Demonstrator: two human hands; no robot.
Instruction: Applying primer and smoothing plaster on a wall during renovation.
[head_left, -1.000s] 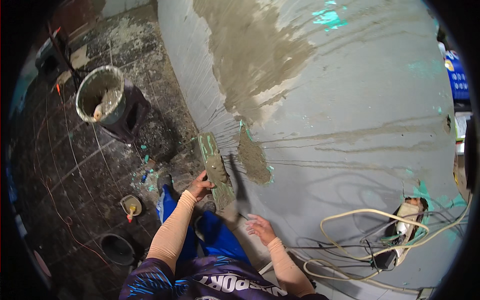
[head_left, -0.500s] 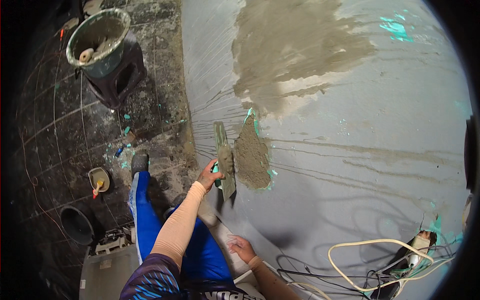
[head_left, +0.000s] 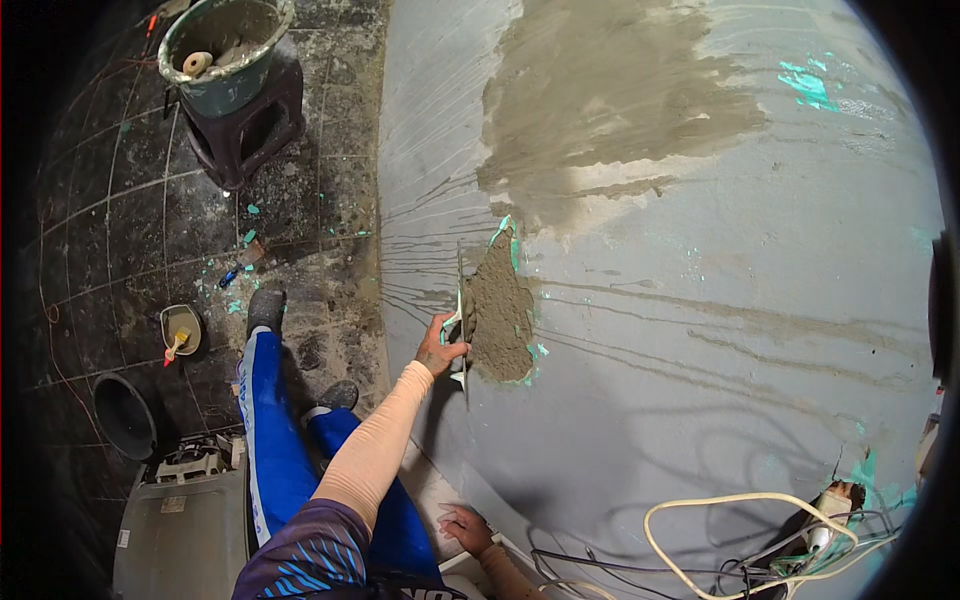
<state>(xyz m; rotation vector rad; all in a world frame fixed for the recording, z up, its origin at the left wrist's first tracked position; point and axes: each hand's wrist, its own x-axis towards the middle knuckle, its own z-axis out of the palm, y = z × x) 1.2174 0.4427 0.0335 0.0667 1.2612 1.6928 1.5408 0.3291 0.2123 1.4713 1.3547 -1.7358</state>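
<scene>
My left hand (head_left: 437,348) grips the handle of a plastering trowel (head_left: 461,270). Its long thin blade is seen nearly edge-on, at the left side of a rough patch of wet grey-brown mortar (head_left: 500,310) on the wall. Some mortar lies between the blade and the patch; whether the blade presses on the wall, I cannot tell. Bits of turquoise paint edge the patch. Lower down, my right hand (head_left: 467,530) is empty with its fingers apart, near a pale ledge by the wall's foot.
A bucket of mortar (head_left: 222,85) stands on a dark stool (head_left: 250,130). A small container with a brush (head_left: 181,330), a black bucket (head_left: 125,415) and a grey appliance (head_left: 180,530) are at left. Cables (head_left: 690,580) hang by a wall hole at lower right. A larger smeared area (head_left: 610,90) lies above.
My left hand has moved toward the patch and turned the trowel from a broad view to edge-on, bringing its mortar against the patch. The right hand stays low, and the view has shifted slightly.
</scene>
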